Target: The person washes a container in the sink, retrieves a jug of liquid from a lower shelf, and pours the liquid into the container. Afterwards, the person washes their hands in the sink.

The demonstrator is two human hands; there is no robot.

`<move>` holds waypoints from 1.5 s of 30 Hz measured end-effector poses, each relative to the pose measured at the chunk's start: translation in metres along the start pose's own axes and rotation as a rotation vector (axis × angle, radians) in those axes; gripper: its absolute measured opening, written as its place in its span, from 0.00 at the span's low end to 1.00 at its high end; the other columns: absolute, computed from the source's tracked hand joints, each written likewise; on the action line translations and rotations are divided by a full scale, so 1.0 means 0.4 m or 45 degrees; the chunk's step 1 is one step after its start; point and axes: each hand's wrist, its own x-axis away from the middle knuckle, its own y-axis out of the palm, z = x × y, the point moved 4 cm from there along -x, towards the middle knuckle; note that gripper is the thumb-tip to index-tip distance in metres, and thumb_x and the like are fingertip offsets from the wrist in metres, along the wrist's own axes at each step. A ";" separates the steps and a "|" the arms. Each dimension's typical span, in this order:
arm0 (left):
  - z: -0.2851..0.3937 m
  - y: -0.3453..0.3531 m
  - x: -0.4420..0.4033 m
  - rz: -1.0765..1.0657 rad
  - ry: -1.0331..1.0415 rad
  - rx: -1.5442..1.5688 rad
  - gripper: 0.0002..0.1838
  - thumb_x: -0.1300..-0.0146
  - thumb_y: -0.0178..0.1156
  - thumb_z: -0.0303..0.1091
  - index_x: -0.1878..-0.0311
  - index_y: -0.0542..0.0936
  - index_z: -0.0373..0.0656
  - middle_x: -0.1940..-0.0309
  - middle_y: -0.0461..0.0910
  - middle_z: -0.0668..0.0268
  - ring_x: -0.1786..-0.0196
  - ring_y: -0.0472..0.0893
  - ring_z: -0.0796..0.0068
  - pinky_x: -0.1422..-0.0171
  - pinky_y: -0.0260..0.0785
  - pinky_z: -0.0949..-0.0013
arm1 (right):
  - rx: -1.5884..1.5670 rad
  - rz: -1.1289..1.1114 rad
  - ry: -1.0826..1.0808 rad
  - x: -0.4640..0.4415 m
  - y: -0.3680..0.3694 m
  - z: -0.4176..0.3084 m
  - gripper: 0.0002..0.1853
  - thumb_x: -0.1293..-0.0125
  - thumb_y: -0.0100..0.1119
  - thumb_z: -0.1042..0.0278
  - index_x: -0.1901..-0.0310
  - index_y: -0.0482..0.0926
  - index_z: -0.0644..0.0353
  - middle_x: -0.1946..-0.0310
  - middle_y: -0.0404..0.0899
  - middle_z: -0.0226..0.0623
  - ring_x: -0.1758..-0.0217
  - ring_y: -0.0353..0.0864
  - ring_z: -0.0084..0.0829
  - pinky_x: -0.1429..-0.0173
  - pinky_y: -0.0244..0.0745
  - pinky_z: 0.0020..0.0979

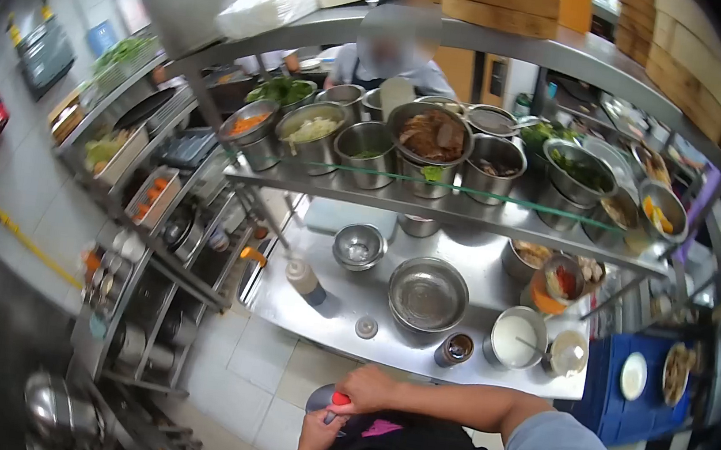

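In front of my body, left of the black apron (407,444), my two hands meet. My right hand (370,389) is closed around the red end of a small red-topped object (341,399). Just below it, my left hand (318,435) is closed on the lower, greyish part of the same object. The fingers cover most of it, so its kind cannot be made out. On the steel counter ahead stand a squeeze bottle (305,282) with dark liquid, a small capped bottle (367,327), an open brown jar (455,350) and a wide steel bowl (428,294).
A pot of white liquid (511,340) with a spoon stands at the counter's right. Above runs a steel shelf (434,205) of ingredient containers, including a meat bowl (430,133). A rack (171,248) is on the left, a blue crate (605,422) on the right. Another person (394,60) stands behind.
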 end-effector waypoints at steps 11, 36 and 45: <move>-0.075 -0.130 -0.186 -0.358 0.381 -0.265 0.20 0.40 0.69 0.42 0.77 0.78 0.34 0.87 0.69 0.69 0.78 0.66 0.83 0.75 0.60 0.66 | -0.004 0.266 0.338 -0.075 0.049 -0.017 0.29 0.40 0.54 0.34 0.74 0.82 0.57 0.77 0.80 0.46 0.71 0.81 0.50 0.66 0.74 0.46; 0.028 0.013 -0.282 -0.262 0.414 -0.338 0.20 0.38 0.69 0.40 0.79 0.78 0.35 0.85 0.76 0.71 0.79 0.72 0.84 0.75 0.63 0.70 | 0.202 0.608 0.601 0.100 -0.139 0.018 0.33 0.36 0.48 0.36 0.81 0.82 0.61 0.83 0.78 0.48 0.78 0.80 0.49 0.71 0.74 0.44; 0.155 0.044 -0.148 -0.383 0.146 0.089 0.18 0.39 0.68 0.35 0.80 0.75 0.39 0.86 0.72 0.71 0.83 0.71 0.84 0.81 0.58 0.75 | 0.136 0.667 0.046 0.159 -0.236 0.008 0.28 0.44 0.56 0.41 0.84 0.80 0.60 0.85 0.77 0.47 0.80 0.77 0.50 0.72 0.70 0.47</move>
